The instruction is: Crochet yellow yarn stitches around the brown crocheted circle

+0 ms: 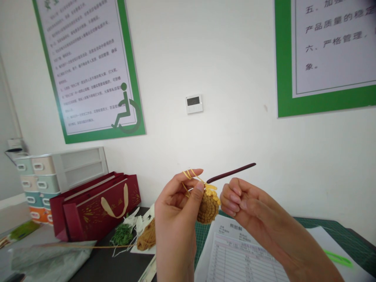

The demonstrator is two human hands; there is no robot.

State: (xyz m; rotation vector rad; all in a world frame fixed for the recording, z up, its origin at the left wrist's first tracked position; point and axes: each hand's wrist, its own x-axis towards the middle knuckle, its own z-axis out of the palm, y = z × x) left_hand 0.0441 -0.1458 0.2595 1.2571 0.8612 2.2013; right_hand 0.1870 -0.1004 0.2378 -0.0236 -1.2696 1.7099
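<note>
Well, my left hand (176,223) pinches a round, tightly stitched mustard-yellow crochet disc (208,207) in midair above the tabletop (96,266), yarn (188,174) looped over my fingers, while my right hand (249,207) curls just beneath the dark crochet hook (232,172).
</note>
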